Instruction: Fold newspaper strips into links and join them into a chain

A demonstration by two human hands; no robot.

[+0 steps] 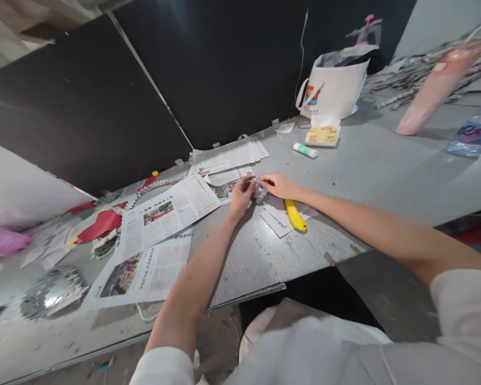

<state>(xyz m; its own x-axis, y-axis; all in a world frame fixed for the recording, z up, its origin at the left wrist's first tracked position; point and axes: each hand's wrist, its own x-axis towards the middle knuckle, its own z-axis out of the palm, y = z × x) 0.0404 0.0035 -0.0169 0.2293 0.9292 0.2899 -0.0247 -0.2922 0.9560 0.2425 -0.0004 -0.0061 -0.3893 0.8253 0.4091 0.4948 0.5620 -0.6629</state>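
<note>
Over the flat grey table (361, 171), I see the bare left hand (242, 197) and right hand (279, 185) pinching a small pale paper piece (257, 185) between their fingertips, near a yellow banana-shaped object (295, 216).

On the flat grey tabletop (377, 182), the long, curved yellow object (295, 215) lies partly over flat white paper pieces (279, 224). Left of it spread printed white newspaper sheets (180, 206); behind it, the cylindrical white-and-green glue stick (304, 150); farther behind, the white handled bag (339, 88); far right, the tall pink cylindrical bottle (431, 99).
</note>
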